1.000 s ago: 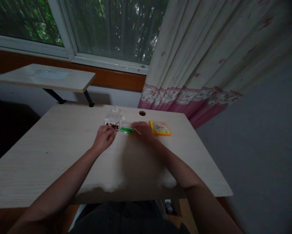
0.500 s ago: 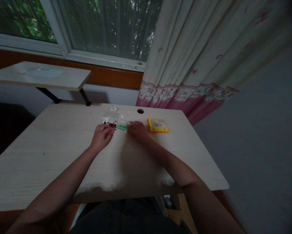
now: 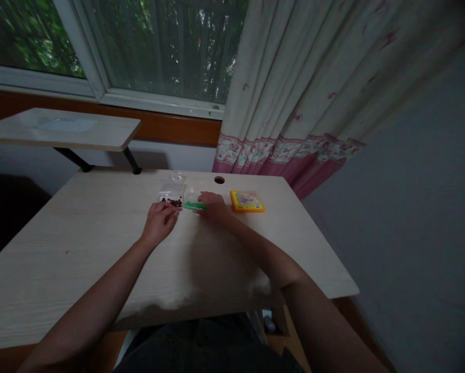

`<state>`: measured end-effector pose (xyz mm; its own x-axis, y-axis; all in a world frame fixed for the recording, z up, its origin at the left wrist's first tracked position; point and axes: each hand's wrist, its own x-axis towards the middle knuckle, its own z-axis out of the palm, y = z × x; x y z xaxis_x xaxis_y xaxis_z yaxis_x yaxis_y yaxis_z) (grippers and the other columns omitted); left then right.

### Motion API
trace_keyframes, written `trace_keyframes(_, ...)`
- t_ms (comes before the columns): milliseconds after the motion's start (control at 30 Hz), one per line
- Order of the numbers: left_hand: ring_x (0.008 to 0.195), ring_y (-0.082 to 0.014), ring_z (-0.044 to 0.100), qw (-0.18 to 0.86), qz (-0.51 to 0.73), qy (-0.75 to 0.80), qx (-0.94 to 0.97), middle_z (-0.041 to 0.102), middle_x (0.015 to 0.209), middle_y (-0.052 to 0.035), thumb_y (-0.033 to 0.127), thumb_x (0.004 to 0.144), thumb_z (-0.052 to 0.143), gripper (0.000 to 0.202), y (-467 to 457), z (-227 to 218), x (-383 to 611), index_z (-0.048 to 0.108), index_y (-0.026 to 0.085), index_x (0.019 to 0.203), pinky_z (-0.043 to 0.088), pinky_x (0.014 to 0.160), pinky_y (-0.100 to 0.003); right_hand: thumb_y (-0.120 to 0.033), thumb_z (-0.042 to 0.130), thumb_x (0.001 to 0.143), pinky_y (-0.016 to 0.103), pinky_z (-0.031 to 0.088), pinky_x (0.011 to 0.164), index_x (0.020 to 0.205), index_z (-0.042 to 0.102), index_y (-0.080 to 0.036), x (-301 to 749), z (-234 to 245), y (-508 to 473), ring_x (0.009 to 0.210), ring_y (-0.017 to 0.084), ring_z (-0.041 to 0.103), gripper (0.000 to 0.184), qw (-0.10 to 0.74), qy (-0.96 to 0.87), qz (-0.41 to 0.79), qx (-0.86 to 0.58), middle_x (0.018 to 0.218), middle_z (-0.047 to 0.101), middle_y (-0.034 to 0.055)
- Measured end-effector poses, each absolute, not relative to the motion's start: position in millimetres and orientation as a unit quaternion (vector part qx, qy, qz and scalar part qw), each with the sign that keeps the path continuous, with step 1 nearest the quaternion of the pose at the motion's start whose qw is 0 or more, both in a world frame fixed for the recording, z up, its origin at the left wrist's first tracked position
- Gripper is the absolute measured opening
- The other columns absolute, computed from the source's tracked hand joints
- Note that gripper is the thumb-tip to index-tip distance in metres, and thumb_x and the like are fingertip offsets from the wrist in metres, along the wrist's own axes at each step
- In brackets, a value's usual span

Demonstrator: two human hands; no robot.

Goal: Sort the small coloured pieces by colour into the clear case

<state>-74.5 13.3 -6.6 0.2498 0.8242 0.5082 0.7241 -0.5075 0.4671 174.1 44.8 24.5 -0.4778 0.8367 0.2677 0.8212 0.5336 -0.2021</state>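
A clear plastic box [image 3: 171, 189] with its lid raised stands near the back of the table, and small dark brown pieces [image 3: 174, 202] lie inside it. My left hand [image 3: 159, 220] is closed at the box's front edge, its fingertips hiding part of that edge. Right beside the box is a clear plastic container [image 3: 192, 197] with bright green pieces [image 3: 194, 205] along its front. Curled over the right end of this container, my right hand [image 3: 214, 208] grips it; the fingertips are partly hidden.
A flat yellow-orange box [image 3: 247, 201] with a printed top lies to the right of my right hand. Behind is a round cable hole [image 3: 219, 180] in the table [image 3: 170, 280]. A raised shelf [image 3: 112, 132] stands back left; a curtain [image 3: 271, 124] hangs behind the table.
My right hand's fingers have drawn in from a flatter spread and more of the green pieces shows. My left hand stays at the clear box. The view has shifted slightly.
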Motion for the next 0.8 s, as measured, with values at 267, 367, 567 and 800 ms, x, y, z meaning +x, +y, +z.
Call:
trace_keyframes(267, 0.103, -0.0235, 0.052, 0.067, 0.363, 0.490, 0.790, 0.062, 0.106, -0.0062, 0.033, 0.092, 0.053, 0.026, 13, -6, -73, 0.072, 0.026, 0.106, 0.042, 0.096, -0.040, -0.046, 0.072, 0.079, 0.048, 0.038, 0.106, 0.134, 0.052, -0.024, 229, 57, 70, 0.127, 0.030, 0.049, 0.062, 0.215, -0.832, 0.054, -0.508, 0.138, 0.056, 0.0106)
trace_keyframes(367, 0.102, -0.0235, 0.052, 0.064, 0.363, 0.491, 0.789, 0.062, 0.106, -0.0063, 0.033, 0.092, 0.053, 0.025, 14, -7, -73, 0.073, 0.026, 0.105, 0.042, 0.095, -0.040, -0.032, 0.073, 0.077, 0.050, 0.036, 0.111, 0.139, 0.049, -0.026, 291, 79, 73, 0.130, 0.029, 0.049, 0.067, 0.221, -0.825, 0.089, -0.512, 0.142, 0.053, 0.0093)
trace_keyframes(567, 0.100, -0.0234, 0.053, 0.065, 0.357, 0.494, 0.790, 0.062, 0.105, -0.0062, 0.033, 0.092, 0.053, 0.025, 14, -6, -71, 0.073, 0.026, 0.104, 0.042, 0.095, -0.040, -0.029, 0.073, 0.072, 0.051, 0.036, 0.115, 0.142, 0.046, -0.029, 386, 94, 70, 0.136, 0.028, 0.046, 0.075, 0.142, -0.811, 0.220, -0.523, 0.147, 0.049, 0.0059)
trace_keyframes(800, 0.101, -0.0227, 0.053, 0.075, 0.377, 0.491, 0.782, 0.063, 0.104, -0.0060, 0.030, 0.091, 0.053, 0.023, 13, -3, -70, 0.073, 0.025, 0.102, 0.043, 0.095, -0.039, -0.035, 0.078, 0.067, 0.056, 0.033, 0.115, 0.143, 0.046, -0.024, 388, 93, 74, 0.135, 0.033, 0.046, 0.083, 0.124, -0.819, 0.195, -0.525, 0.147, 0.048, 0.0116)
